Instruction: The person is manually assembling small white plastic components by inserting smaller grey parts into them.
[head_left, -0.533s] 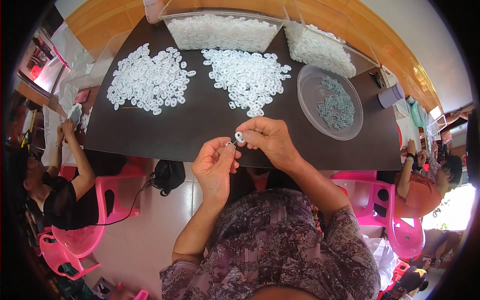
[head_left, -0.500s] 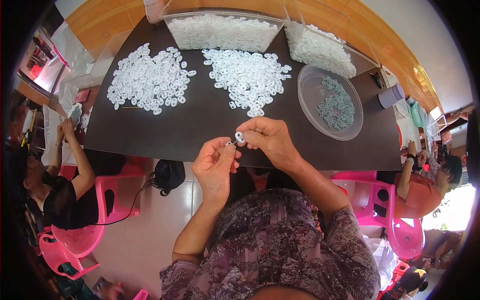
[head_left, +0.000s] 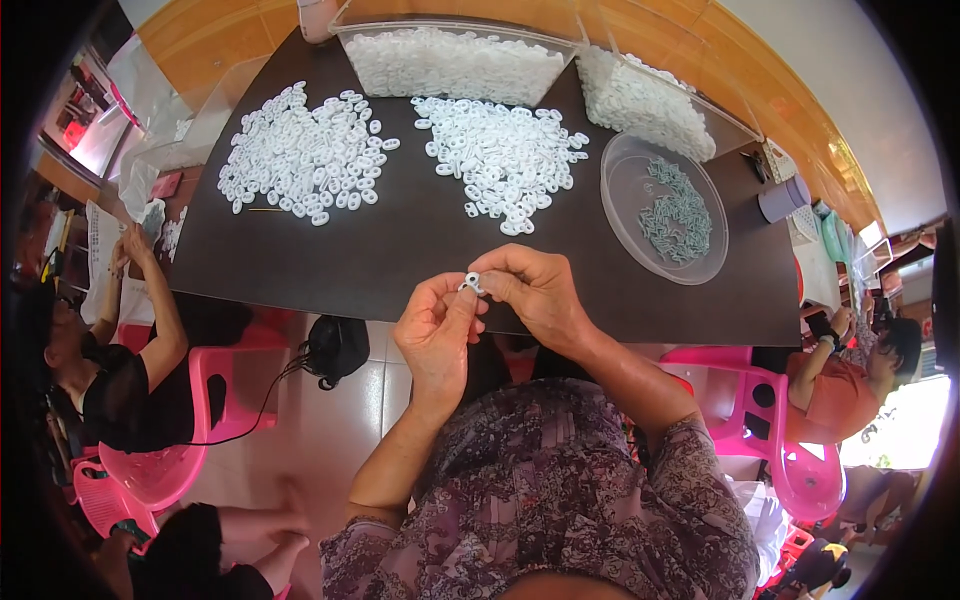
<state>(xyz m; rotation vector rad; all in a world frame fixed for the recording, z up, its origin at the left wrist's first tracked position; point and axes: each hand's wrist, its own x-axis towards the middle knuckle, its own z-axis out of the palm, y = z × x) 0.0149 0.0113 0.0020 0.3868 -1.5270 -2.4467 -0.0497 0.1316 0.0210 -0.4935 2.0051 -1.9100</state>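
Both hands met at the near edge of the dark bench (head_left: pixel 300 260). Left hand (head_left: pixel 438 335) and right hand (head_left: pixel 535 292) each had a narrow fingertip grip on one small white plastic ring (head_left: pixel 472 283), held between them just above the bench edge. Two loose piles of white rings (head_left: pixel 305 155) (head_left: pixel 505 155) lay further back, well apart from the hands; round clear dish (head_left: pixel 640 235) of grey-green bits to the right

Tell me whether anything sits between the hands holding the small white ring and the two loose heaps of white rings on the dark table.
Nothing visible does. The left hand and right hand pinch the small white plastic ring over the near table edge; bare dark tabletop runs up to both heaps.
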